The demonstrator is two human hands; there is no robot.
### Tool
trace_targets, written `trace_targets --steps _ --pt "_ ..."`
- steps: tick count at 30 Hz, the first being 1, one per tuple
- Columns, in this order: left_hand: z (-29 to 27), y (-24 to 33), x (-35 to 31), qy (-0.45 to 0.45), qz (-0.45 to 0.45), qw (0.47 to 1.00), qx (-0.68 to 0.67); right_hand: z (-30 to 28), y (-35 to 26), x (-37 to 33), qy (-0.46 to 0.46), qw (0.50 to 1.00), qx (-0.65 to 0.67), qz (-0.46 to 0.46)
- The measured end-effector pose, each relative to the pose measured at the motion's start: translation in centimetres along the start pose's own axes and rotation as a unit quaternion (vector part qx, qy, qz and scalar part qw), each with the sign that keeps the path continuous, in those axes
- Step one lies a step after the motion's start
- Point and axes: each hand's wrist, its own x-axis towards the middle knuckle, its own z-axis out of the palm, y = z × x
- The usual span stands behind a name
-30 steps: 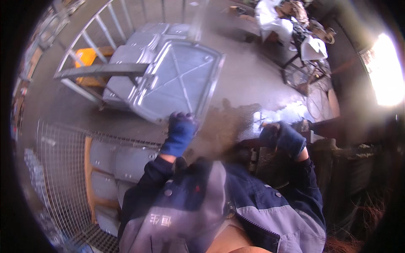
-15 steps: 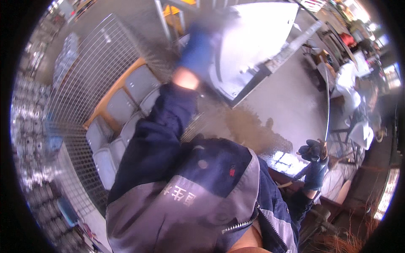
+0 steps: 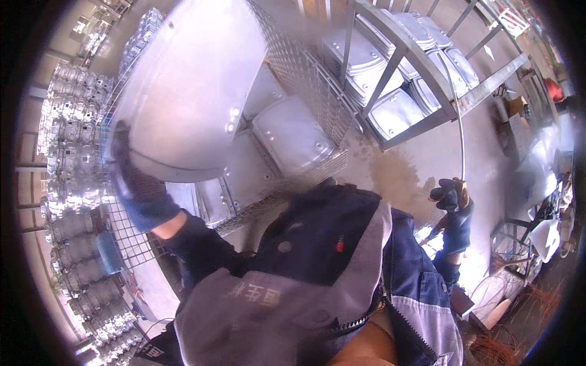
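Observation:
My left hand (image 3: 141,194), in a dark blue glove, grips the lower left edge of a large pale sheet-metal panel (image 3: 198,91) with rounded corners. That panel is tilted above a wire mesh cage (image 3: 305,73), in which several similar grey panels (image 3: 290,131) lie in stacks. The panel hides part of the cage, and my left fingers are partly blurred. At the right, the gloved fingers of my right hand (image 3: 455,201) are curled round a long thin metal rod (image 3: 462,137) that points up and away.
A grey metal frame rack (image 3: 421,61) with several stacked panels (image 3: 397,113) stands beyond the cage. Shiny metal parts (image 3: 73,158) are piled high on the left. A wet brown patch (image 3: 397,177) marks the floor. Cluttered benches line the right side.
My left hand has swung left with the panel, from the rack to above the mesh cage. The view has shifted left. My right hand keeps its hold on the rod.

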Motion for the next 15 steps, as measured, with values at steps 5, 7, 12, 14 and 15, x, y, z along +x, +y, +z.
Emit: trace_targets --steps 5,7,12,14,15 --pt "5.6 -8.7 0.2 -0.116 -0.215 0.964 0.108 0.9 -0.8 -1.0 0.009 1.0 -0.022 0.017" --pt "8.6 -13.5 -0.3 -0.082 -0.363 0.927 0.052 1.3 -0.7 -1.8 0.026 0.996 0.018 0.078" --pt "13.4 -26.2 -5.8 -0.015 -0.454 0.868 -0.201 2.4 -0.4 -4.8 0.064 0.99 -0.019 0.127" --pt "14.6 -30.5 -9.5 -0.048 -0.433 0.876 -0.204 2.9 -0.5 -6.0 0.067 0.988 -0.046 0.13" --pt "15.1 -32.3 -11.2 -0.069 -0.469 0.857 -0.202 3.1 -0.6 -6.7 0.071 0.987 -0.05 0.138"
